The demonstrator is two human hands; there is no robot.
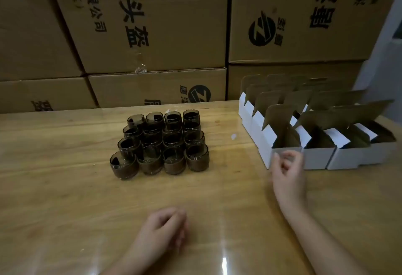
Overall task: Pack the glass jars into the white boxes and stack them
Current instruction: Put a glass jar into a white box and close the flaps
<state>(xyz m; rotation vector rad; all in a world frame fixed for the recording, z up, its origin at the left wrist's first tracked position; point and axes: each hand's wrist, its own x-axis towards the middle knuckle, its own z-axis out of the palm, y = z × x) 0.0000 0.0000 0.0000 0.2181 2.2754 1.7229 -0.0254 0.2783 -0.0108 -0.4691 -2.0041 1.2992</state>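
Left hand [165,229] rests on table [65,198], loosely curled, holding nothing, well apart from jar block [161,142]. Right hand [287,172], fingers curled, at nearest white box [266,142] front edge; grasp undeterminable.

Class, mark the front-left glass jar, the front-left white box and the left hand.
front-left glass jar [124,167]: head view, side wall.
front-left white box [265,150]: head view, left wall.
left hand [165,229]: head view, back of hand.

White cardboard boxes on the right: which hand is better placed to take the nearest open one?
Right. The right hand is just in front of the nearest open white cardboard box. The left hand rests loosely curled on the wooden table, well apart from it.
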